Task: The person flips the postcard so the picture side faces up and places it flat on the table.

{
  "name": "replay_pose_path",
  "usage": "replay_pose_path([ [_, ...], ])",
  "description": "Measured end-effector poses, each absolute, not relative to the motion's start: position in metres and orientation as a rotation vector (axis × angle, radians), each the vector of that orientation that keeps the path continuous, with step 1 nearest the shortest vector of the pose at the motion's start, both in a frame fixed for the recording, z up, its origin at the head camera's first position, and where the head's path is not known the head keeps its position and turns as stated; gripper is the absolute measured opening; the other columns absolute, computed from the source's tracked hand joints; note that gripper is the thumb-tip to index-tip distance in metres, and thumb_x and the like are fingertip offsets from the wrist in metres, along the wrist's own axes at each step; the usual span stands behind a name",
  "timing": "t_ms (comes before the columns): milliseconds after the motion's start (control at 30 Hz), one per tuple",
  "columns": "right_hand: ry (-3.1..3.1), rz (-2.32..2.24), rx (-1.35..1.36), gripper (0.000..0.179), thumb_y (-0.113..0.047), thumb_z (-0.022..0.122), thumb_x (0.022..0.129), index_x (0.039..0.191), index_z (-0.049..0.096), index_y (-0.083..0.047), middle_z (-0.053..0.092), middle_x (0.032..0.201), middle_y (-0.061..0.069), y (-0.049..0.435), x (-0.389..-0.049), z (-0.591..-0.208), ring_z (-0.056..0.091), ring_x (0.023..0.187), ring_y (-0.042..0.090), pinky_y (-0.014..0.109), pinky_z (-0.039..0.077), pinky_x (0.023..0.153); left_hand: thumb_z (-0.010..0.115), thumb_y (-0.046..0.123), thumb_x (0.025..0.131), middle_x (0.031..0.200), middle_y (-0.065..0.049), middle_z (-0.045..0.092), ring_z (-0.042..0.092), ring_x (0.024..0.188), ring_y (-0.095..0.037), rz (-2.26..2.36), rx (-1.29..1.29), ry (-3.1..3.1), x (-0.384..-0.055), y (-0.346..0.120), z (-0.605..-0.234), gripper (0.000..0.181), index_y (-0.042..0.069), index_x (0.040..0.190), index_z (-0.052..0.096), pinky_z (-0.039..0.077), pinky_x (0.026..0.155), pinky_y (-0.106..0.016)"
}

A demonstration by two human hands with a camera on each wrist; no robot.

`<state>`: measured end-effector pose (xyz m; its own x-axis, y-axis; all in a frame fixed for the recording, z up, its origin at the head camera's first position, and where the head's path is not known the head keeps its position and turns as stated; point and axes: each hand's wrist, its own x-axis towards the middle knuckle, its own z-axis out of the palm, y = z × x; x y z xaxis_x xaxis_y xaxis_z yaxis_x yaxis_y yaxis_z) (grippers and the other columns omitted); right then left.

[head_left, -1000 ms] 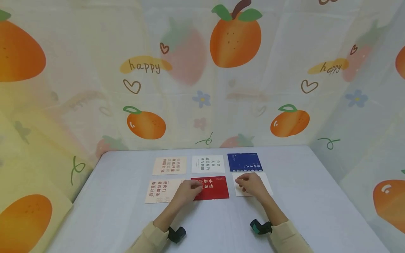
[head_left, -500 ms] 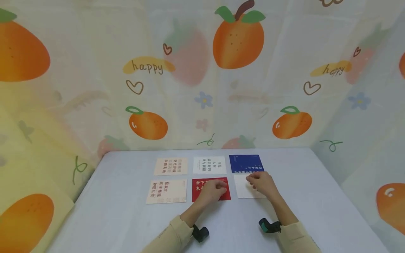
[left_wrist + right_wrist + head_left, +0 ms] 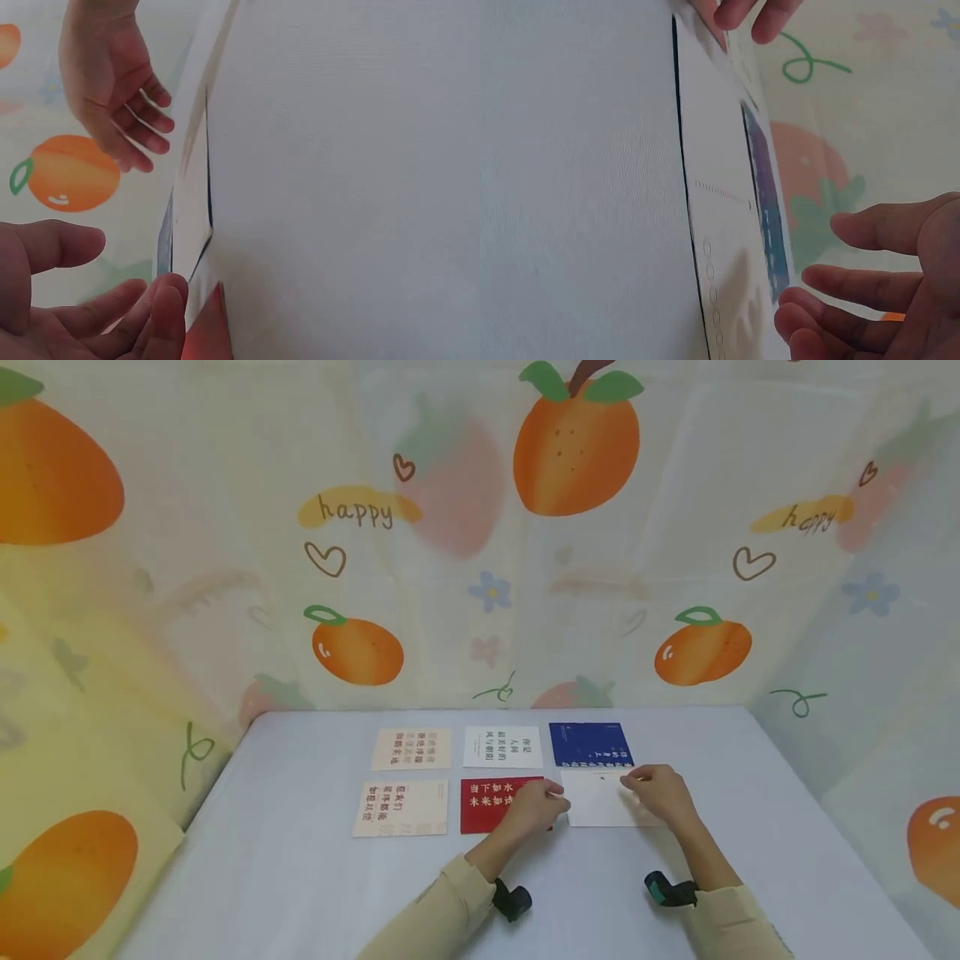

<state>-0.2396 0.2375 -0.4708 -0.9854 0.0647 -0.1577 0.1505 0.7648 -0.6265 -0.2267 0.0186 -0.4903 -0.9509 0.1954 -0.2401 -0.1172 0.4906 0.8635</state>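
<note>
A white card (image 3: 596,802) lies face up in the near row at the right, with small print along its far edge. My left hand (image 3: 534,806) is over the right part of a red card (image 3: 483,806), its fingertips near the white card's left edge. My right hand (image 3: 663,793) hovers over the white card's right part and partly hides it. In the left wrist view the thumb (image 3: 71,244) stands apart from loosely bent fingers. The right wrist view likewise shows a gap between thumb (image 3: 877,225) and fingers, with nothing held.
A blue card (image 3: 591,743), a white card with dark characters (image 3: 502,747) and a cream card (image 3: 412,749) form the far row. Another cream card (image 3: 401,808) lies near left. Behind the white table (image 3: 285,860) hangs a fruit-print curtain (image 3: 442,593).
My left hand has moved right, from the near cream and red cards to the gap beside the white card. My right hand has shifted right across the white card. The cards keep their layout.
</note>
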Motion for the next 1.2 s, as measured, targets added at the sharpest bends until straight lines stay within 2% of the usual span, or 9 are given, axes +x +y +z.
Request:
replay_pose_path([
  [200, 2.819, -0.875, 0.219, 0.043, -0.025, 0.06, 0.091, 0.111, 0.062, 0.012, 0.065, 0.107, 0.031, 0.252, -0.24, -0.47, 0.062, 0.093, 0.038, 0.048, 0.05, 0.079, 0.068, 0.022, 0.087, 0.109, -0.012, 0.067, 0.058, 0.082, -0.018, 1.32, -0.019, 2.449, -0.232, 0.03, -0.486, 0.035, 0.002, 0.115, 0.066, 0.055, 0.072, -0.032],
  [300, 2.768, -0.851, 0.241, 0.048, -0.025, 0.061, 0.091, 0.119, 0.057, 0.013, 0.062, 0.113, 0.033, 0.253, -0.24, -0.475, 0.06, 0.1, 0.042, 0.05, 0.05, 0.084, 0.069, 0.021, 0.087, 0.115, -0.013, 0.065, 0.057, 0.084, -0.019, 1.302, -0.056, 2.438, -0.232, 0.033, -0.482, 0.036, 0.001, 0.116, 0.065, 0.055, 0.073, -0.033],
  [400, 2.738, -0.849, 0.231, 0.053, -0.026, 0.062, 0.09, 0.126, 0.053, 0.012, 0.059, 0.12, 0.035, 0.251, -0.237, -0.477, 0.058, 0.107, 0.045, 0.053, 0.049, 0.088, 0.069, 0.021, 0.087, 0.116, -0.014, 0.065, 0.057, 0.084, -0.02, 1.313, -0.076, 2.424, -0.232, 0.034, -0.48, 0.038, 0.0, 0.117, 0.064, 0.056, 0.072, -0.034],
  [500, 2.738, -0.872, 0.221, 0.056, -0.025, 0.063, 0.089, 0.129, 0.05, 0.012, 0.056, 0.124, 0.036, 0.25, -0.236, -0.477, 0.055, 0.112, 0.048, 0.055, 0.049, 0.09, 0.068, 0.022, 0.087, 0.109, -0.012, 0.066, 0.056, 0.079, -0.018, 1.328, -0.077, 2.41, -0.231, 0.035, -0.48, 0.038, 0.0, 0.118, 0.064, 0.054, 0.069, -0.031],
  [633, 2.733, -0.953, 0.27, 0.052, -0.02, 0.062, 0.09, 0.126, 0.051, 0.014, 0.056, 0.122, 0.037, 0.251, -0.234, -0.476, 0.061, 0.103, 0.044, 0.047, 0.053, 0.083, 0.068, 0.022, 0.088, 0.082, -0.009, 0.064, 0.051, 0.063, -0.014, 1.383, -0.106, 2.335, -0.231, 0.034, -0.48, 0.044, -0.003, 0.124, 0.06, 0.046, 0.057, -0.023],
  [733, 2.726, -1.019, 0.31, 0.046, -0.016, 0.061, 0.089, 0.121, 0.053, 0.017, 0.059, 0.115, 0.036, 0.253, -0.234, -0.476, 0.063, 0.092, 0.036, 0.038, 0.054, 0.073, 0.068, 0.023, 0.088, 0.069, -0.006, 0.057, 0.047, 0.055, -0.013, 1.392, -0.139, 2.304, -0.232, 0.033, -0.481, 0.038, -0.003, 0.114, 0.063, 0.04, 0.052, -0.021],
  [867, 2.711, -1.086, 0.361, 0.04, -0.013, 0.059, 0.09, 0.116, 0.057, 0.017, 0.063, 0.105, 0.032, 0.255, -0.236, -0.48, 0.06, 0.083, 0.029, 0.03, 0.05, 0.065, 0.069, 0.024, 0.087, 0.065, -0.003, 0.055, 0.048, 0.056, -0.013, 1.376, -0.15, 2.308, -0.232, 0.031, -0.485, 0.023, 0.002, 0.092, 0.067, 0.039, 0.051, -0.021],
  [1000, 2.699, -1.123, 0.405, 0.036, -0.011, 0.057, 0.09, 0.113, 0.059, 0.017, 0.063, 0.102, 0.029, 0.257, -0.237, -0.484, 0.058, 0.08, 0.026, 0.027, 0.048, 0.061, 0.07, 0.024, 0.087, 0.066, -0.004, 0.059, 0.05, 0.057, -0.014, 1.393, -0.144, 2.292, -0.232, 0.031, -0.487, 0.022, 0.003, 0.092, 0.069, 0.041, 0.052, -0.021],
  [1200, 2.708, -1.142, 0.42, 0.033, -0.01, 0.059, 0.089, 0.11, 0.061, 0.016, 0.063, 0.105, 0.031, 0.259, -0.239, -0.488, 0.058, 0.085, 0.03, 0.029, 0.049, 0.063, 0.07, 0.023, 0.087, 0.069, -0.005, 0.062, 0.052, 0.059, -0.014, 1.424, -0.173, 2.283, -0.232, 0.031, -0.487, 0.02, 0.003, 0.09, 0.071, 0.044, 0.054, -0.02],
])
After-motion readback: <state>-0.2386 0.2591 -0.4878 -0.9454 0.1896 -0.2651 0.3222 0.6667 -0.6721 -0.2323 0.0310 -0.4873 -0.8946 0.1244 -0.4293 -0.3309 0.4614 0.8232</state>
